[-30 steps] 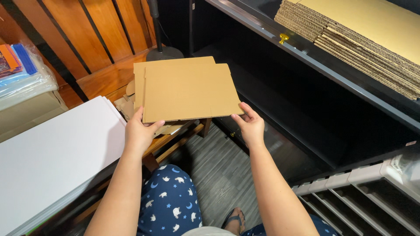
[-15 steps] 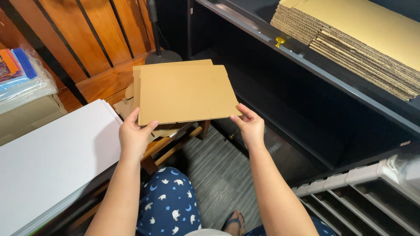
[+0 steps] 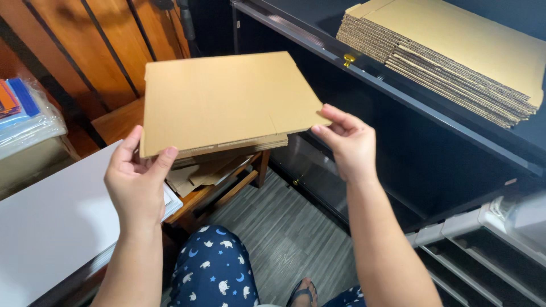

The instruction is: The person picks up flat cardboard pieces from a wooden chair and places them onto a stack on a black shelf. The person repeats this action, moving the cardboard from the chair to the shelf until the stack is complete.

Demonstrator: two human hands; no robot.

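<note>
The flat cardboard sheet [image 3: 222,102] hides most of the loose cardboard pieces [image 3: 199,173] lying under it and the fingers of the left hand [image 3: 136,182] behind its corner. The stack of folded cardboard [image 3: 455,57] runs out past the right edge, and the white tabletop [image 3: 51,227] is cut off at the left. The grey tray [image 3: 500,239] at the lower right is blurred and cropped.

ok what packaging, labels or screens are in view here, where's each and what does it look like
Flat carton: plain brown, folded, held up between left hand and right hand.
Carton stack: flat brown corrugated sheets, on the dark shelf at upper right.
Plastic-wrapped bundle: far left, clear wrap over blue and orange items.
No labels or screens visible.
</note>
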